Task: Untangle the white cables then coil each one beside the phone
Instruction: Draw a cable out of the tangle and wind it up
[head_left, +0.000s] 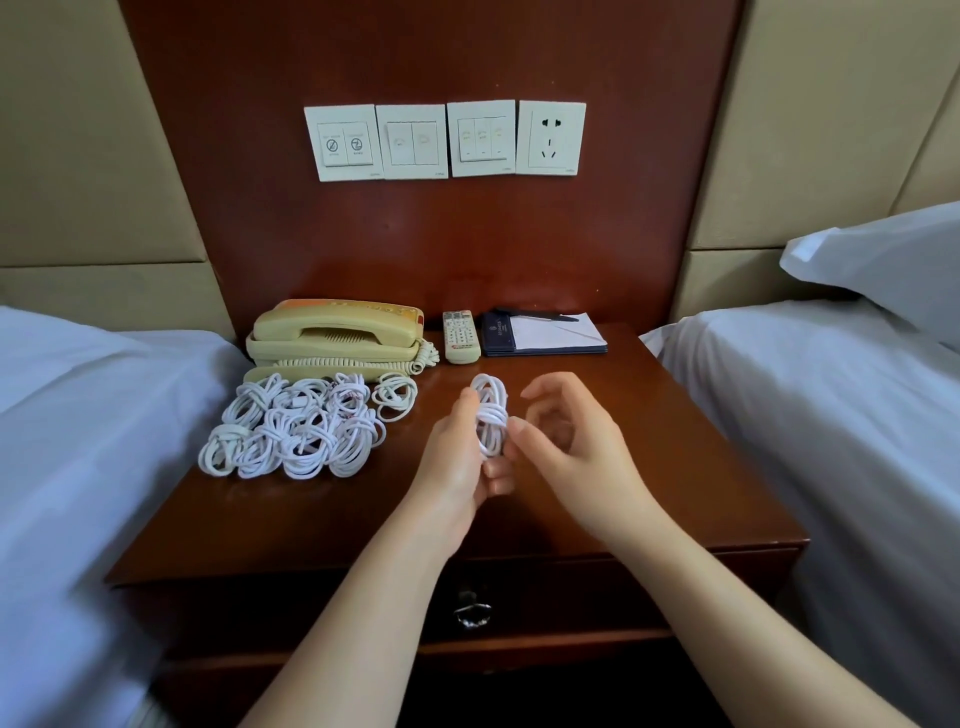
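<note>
A cream phone (332, 332) with a curly cord stands at the back left of the wooden nightstand (649, 467). In front of it lies a heap of several coiled white cables (296, 426). My left hand (457, 457) grips one more coiled white cable (489, 415) upright above the middle of the nightstand, a wrap of cable round its waist. My right hand (566, 441) is just right of that coil, thumb and fingertip touching its wrapped middle, the other fingers curled loosely.
A remote control (460, 336) and a notepad with a pen in a dark folder (543, 332) lie behind my hands. Beds with white sheets flank the nightstand, a pillow (883, 260) at right. Switch plates and a socket (550, 137) sit on the wall panel.
</note>
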